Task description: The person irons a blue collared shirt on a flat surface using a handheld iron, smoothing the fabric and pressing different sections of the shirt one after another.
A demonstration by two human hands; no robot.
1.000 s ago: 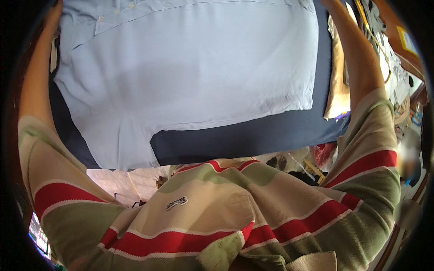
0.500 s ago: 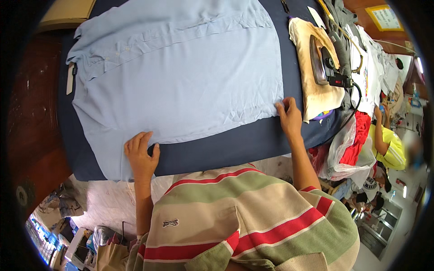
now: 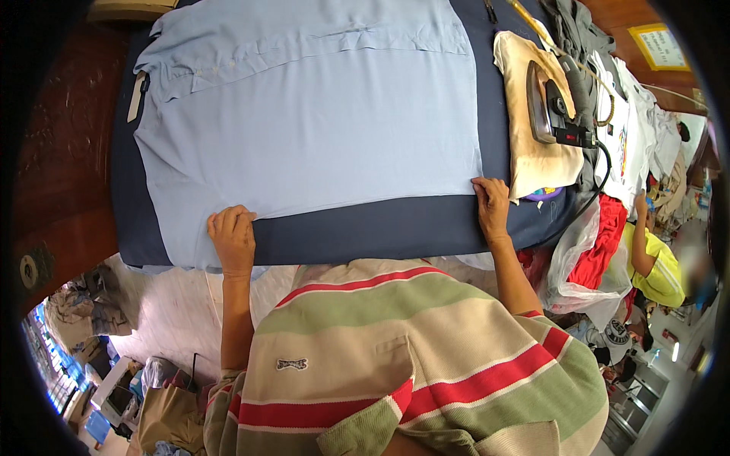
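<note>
A light blue button shirt [image 3: 319,129] lies spread over a dark navy ironing surface [image 3: 365,232], its near edge running almost straight between my hands. My left hand [image 3: 232,232] pinches that edge close to the sleeve, which droops over the front of the surface. At the shirt's near right corner, my right hand [image 3: 493,205] has fingers and thumb closed on the cloth. To the right of this hand, an iron [image 3: 544,106] rests on a scorched cream cloth [image 3: 525,163], with its black cord trailing toward me.
Grey and white clothes [image 3: 627,114] are piled beyond the iron. A clear plastic bag [image 3: 566,289] with red cloth hangs at the right. A white strip [image 3: 137,97] lies by the shirt's left side. A person in a yellow shirt [image 3: 655,262] is at far right.
My left fingers have closed on the edge, where they were spread before. The shirt has been pulled tauter; wrinkles along its near and right edges have smoothed out.
</note>
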